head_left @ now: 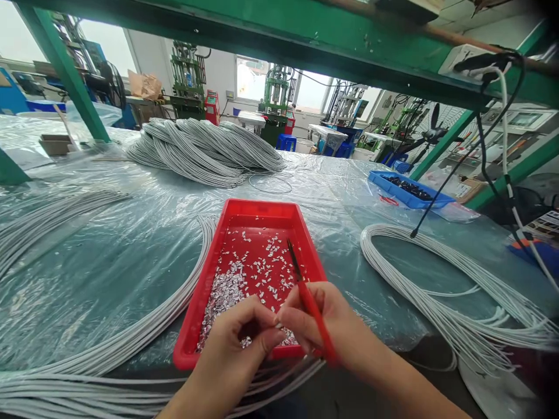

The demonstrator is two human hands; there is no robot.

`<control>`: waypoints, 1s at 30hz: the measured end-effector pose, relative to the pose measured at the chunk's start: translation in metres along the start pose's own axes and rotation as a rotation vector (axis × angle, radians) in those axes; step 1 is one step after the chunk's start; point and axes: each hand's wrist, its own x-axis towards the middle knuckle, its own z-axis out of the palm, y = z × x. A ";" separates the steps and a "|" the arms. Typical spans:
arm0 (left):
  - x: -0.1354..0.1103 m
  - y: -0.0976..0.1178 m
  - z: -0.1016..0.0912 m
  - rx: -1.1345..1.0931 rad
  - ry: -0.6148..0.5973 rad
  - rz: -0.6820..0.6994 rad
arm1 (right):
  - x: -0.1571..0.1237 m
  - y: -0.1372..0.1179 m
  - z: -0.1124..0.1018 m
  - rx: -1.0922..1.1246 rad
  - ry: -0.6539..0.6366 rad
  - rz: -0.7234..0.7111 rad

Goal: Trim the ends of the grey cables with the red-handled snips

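Observation:
My left hand (238, 343) is closed in a pinch on the end of a thin grey cable (278, 323), over the near end of a red tray (312, 250). My right hand (325, 323) meets it there, thumb and finger pinched at the same spot. It also holds red-handled pliers (312, 311), their slim dark jaws pointing up and away over the tray. Many small shiny metal pieces (229, 291) lie in the tray, heaped at the left. Fingers partly hide the cable end. A bundle of grey cables (87, 390) runs below my hands.
Coiled grey cables (205, 148) are piled at the back, with another coil (379, 256) at right. A blue tray (410, 198) holds black parts. A green beam (279, 29) crosses above; black and white cords (502, 134) hang at right. Plastic sheeting covers the table (131, 262).

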 end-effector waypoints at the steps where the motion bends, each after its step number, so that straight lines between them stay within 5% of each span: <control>1: 0.000 -0.001 0.001 -0.078 0.017 -0.069 | 0.000 -0.002 0.000 -0.053 0.063 -0.032; 4: 0.002 -0.004 0.004 -0.219 0.027 -0.137 | 0.001 -0.001 0.002 -0.094 0.163 -0.073; 11: 0.006 -0.010 0.003 -0.397 -0.055 -0.115 | 0.012 0.012 0.008 0.101 0.046 0.026; 15: 0.005 -0.012 0.000 -0.377 -0.010 -0.143 | 0.009 0.005 0.006 -0.154 0.121 -0.074; 22: 0.001 -0.013 0.000 -0.467 -0.204 -0.267 | 0.013 -0.017 -0.018 -0.573 0.216 -0.209; 30: 0.007 -0.005 -0.009 -0.427 0.076 -0.106 | 0.032 -0.008 -0.037 -0.906 0.150 -0.180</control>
